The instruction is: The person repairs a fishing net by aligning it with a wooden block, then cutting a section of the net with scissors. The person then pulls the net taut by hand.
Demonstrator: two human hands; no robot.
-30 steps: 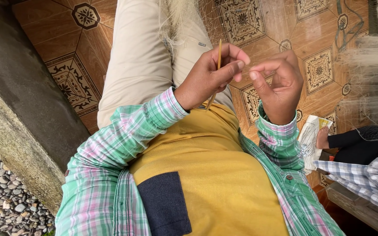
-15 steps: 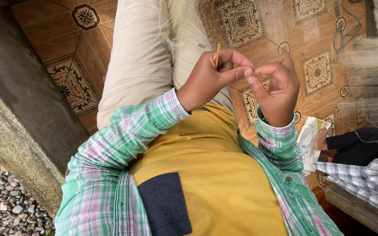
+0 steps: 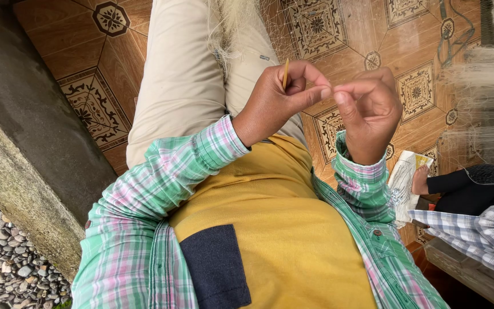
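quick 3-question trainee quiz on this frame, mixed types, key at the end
1. True or false: the left hand pinches a thin yellow stick.
2. What lies draped over the beige trousers? A) fine pale netting B) a metal chain C) a towel
3. Fill in: the right hand has its fingertips almost meeting those of the ____ hand.

Key: 1 true; 2 A, the netting; 3 left.
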